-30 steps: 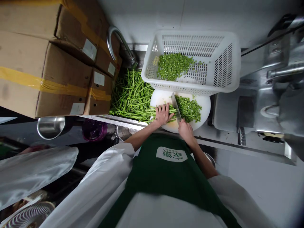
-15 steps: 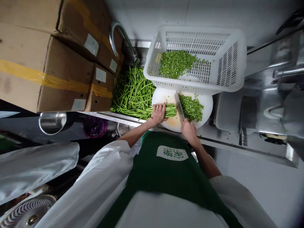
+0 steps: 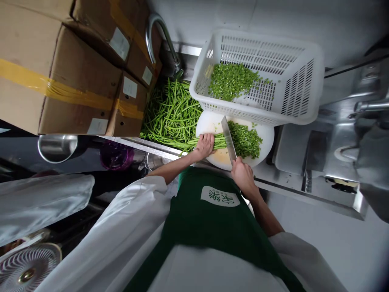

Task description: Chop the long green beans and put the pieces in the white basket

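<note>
On round board (image 3: pixel 261 134): left hand (image 3: pixel 204 147) presses bean bundle (image 3: pixel 219 141); right hand (image 3: pixel 243 175) grips cleaver (image 3: pixel 228 138); basket (image 3: pixel 304 109) overhangs far edge.

The left hand (image 3: pixel 204 146) pins a bundle of beans (image 3: pixel 219 141) on the board (image 3: pixel 223 157); the right hand (image 3: pixel 244 175) holds a cleaver (image 3: pixel 229 139) against it.

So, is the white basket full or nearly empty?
Partly filled: the white basket holds one heap of chopped greens; its remaining floor shows bare.
</note>
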`<state>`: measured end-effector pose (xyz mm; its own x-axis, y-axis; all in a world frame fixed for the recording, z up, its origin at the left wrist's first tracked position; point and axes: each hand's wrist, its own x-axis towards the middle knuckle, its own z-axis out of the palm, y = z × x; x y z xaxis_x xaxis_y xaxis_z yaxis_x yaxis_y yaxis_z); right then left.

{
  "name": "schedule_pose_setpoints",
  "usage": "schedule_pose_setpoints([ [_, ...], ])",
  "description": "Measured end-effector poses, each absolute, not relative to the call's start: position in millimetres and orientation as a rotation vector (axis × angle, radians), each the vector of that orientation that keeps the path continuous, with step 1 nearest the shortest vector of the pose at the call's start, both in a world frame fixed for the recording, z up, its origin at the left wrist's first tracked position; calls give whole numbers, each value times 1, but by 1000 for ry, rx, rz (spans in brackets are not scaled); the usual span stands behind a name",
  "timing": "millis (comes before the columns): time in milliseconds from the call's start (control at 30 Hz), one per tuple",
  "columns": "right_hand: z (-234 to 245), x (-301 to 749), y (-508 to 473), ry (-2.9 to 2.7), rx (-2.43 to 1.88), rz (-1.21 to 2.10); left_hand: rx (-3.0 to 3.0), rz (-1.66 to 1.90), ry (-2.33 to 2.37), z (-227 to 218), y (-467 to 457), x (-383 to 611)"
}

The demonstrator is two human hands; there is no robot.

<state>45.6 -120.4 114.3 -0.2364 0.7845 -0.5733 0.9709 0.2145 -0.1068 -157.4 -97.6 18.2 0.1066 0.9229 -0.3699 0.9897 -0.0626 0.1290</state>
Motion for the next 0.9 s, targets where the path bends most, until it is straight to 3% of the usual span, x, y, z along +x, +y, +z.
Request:
schedule_pose_setpoints([
  [333,74,18,-88,2069,1579,-651,2071,-237,1847,14,-98,-161],
  [667,113,38,-108,2100,1550,-606,2167,-197,1864,9,-99,-160],
  [900,75,15,-88,2079,1589,-676,2182,-148,1856,8,-99,-164],
])
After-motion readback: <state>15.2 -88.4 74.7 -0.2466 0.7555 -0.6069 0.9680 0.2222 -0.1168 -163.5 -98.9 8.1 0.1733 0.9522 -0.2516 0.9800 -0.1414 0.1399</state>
